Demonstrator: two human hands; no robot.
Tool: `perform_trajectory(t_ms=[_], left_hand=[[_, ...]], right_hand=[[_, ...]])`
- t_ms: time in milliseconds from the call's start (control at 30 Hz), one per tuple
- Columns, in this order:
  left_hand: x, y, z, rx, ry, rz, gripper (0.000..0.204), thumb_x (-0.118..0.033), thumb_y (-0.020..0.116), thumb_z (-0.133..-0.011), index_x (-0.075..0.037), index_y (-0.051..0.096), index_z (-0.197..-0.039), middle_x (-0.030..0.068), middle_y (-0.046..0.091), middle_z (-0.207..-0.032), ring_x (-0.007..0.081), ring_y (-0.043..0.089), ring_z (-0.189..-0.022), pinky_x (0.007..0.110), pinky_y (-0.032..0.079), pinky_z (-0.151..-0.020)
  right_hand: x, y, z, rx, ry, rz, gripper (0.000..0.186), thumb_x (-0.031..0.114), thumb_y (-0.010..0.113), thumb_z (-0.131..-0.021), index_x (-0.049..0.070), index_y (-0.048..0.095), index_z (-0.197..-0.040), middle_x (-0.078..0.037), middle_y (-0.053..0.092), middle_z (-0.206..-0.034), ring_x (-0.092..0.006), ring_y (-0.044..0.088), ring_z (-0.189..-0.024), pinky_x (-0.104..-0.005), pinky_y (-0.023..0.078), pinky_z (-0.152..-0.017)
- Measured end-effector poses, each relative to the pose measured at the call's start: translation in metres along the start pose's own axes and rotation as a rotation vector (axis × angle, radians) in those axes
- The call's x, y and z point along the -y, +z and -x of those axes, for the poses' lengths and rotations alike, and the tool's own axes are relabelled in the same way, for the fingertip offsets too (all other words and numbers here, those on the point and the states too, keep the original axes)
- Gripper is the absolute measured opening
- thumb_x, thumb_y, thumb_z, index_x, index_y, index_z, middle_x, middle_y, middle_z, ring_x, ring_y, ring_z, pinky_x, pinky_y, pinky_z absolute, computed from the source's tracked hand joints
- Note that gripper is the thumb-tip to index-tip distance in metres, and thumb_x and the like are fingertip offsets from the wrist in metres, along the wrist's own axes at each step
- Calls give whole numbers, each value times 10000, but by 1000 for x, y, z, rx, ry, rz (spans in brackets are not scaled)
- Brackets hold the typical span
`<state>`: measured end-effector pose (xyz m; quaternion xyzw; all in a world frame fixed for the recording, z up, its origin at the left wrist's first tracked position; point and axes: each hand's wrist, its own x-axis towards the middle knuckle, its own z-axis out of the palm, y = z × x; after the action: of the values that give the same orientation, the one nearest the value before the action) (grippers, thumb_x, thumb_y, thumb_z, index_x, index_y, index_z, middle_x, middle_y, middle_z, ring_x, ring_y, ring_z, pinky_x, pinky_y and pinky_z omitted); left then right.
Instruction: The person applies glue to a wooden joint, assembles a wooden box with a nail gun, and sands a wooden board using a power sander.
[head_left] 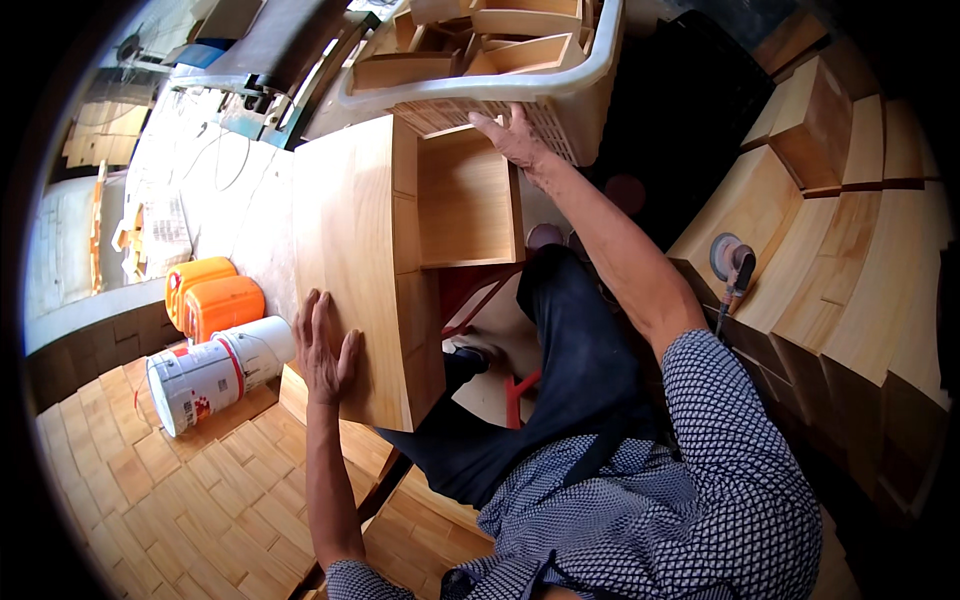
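A pale wooden cabinet (350,230) stands in front of me. From its right side a wooden drawer (465,205) sticks out partway. My left hand (325,355) lies flat on the broad face of the cabinet near its close end, fingers stretched out. At the far corner of the drawer, my right hand (518,140) grips the edge; some of its fingers are hidden behind the wood. Just beyond that hand is a white plastic basket (590,85) holding several wooden drawers (530,55).
Stacked wooden boxes (850,250) line the right, with a round sander (733,262) on them. At left are orange jerrycans (225,305) and white buckets (195,385) on stacked wooden pieces (220,490). Part of a machine (265,90) stands far left. Red metal legs (515,400) show below the cabinet.
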<state>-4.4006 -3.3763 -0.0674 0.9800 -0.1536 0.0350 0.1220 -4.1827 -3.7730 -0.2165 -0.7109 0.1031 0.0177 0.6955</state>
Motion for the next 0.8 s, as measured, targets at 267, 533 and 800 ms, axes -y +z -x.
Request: perform_trajectory(t_ms=[267, 533, 800], left_hand=[[1, 3, -1, -13, 7, 5, 710, -372, 709, -932, -94, 502, -1551, 168, 457, -1603, 406, 425, -1457, 514, 355, -1212], [2, 1, 1, 34, -25, 11, 699, -383, 654, -970, -91, 474, -1580, 186, 435, -1631, 393, 393, -1499, 495, 306, -1253], [3, 3, 0, -12, -16, 20, 715, -365, 723, -928, -105, 504, -1557, 170, 468, -1602, 405, 426, -1458, 516, 337, -1225]], right_hand=[[-38, 35, 71, -242, -131, -220, 650, 442, 450, -1125, 8, 340, -1597, -301, 392, -1569, -445, 399, -1432, -484, 319, -1203], [-28, 124, 63, -348, -192, -21, 579, 352, 434, -1141, -71, 398, -1535, -328, 447, -1508, -504, 442, -1372, -508, 356, -1181], [-86, 144, 97, -151, 35, -223, 588, 319, 372, -1165, -51, 304, -1617, -279, 348, -1657, -382, 324, -1553, -377, 267, -1280]])
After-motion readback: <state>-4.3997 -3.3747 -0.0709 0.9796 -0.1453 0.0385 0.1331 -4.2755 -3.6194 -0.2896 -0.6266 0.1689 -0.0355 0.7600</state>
